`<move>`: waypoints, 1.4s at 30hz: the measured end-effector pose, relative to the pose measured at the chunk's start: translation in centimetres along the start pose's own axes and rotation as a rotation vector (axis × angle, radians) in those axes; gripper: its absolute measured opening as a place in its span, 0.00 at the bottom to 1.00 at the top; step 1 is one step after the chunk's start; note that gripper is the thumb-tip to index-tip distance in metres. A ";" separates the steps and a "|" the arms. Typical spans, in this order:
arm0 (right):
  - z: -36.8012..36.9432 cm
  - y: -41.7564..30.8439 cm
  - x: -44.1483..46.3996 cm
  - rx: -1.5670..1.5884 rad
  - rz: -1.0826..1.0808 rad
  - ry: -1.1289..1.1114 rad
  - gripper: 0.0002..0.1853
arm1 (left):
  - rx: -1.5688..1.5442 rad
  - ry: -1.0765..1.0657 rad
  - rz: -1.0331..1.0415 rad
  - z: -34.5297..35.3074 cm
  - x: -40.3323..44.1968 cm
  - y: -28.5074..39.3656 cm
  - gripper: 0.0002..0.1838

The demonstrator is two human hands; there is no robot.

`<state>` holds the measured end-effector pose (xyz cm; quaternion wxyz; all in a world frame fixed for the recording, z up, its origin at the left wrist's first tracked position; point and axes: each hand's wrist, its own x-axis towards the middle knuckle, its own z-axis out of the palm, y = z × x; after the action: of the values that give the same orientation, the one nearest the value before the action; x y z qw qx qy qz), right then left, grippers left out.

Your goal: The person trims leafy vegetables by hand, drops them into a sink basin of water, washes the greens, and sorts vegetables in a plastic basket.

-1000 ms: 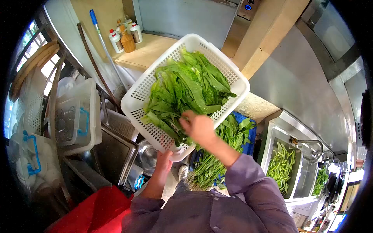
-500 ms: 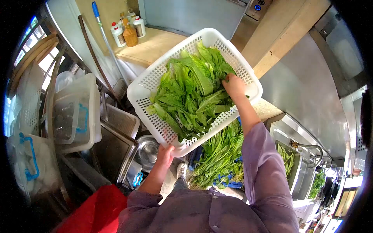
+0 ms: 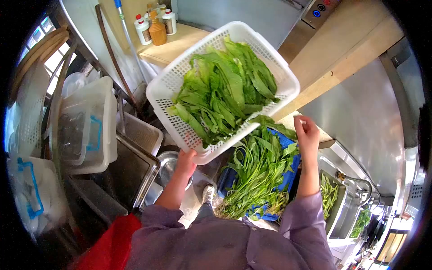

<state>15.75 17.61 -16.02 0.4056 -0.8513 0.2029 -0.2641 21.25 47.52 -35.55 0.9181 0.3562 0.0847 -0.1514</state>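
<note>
A white perforated basket (image 3: 288,85) is tilted in front of me, with green leafy vegetables (image 3: 220,90) inside. My left hand (image 3: 186,163) grips its near corner, the fingers partly hidden by the basket. To the right of the basket, off its rim, my right hand (image 3: 307,130) is raised with its fingers curled together; no object shows in them. Beneath, long-stemmed greens (image 3: 256,166) lie in a blue crate (image 3: 289,167) on the floor.
Steel sinks (image 3: 345,216) with cut green vegetables (image 3: 329,192) stand at the right. Bottles (image 3: 157,31) sit on a ledge (image 3: 189,41) behind. Clear plastic bins (image 3: 85,130), a metal tray (image 3: 146,180) and a steel bowl (image 3: 168,167) are at the left.
My right hand has left the vegetables in the basket and moved right and down, beside the rim. My left hand still holds the basket, which has shifted slightly upward in view.
</note>
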 end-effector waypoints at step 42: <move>28.5 -1.1 9.1 -0.622 -0.052 -0.615 0.17 | 0.329 0.049 -0.037 -2.4 14.5 2.2 0.24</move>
<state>40.42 29.79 -27.70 0.1646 -0.9767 0.1210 0.0652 35.51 47.53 -39.71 0.8421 0.5037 0.0879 -0.1715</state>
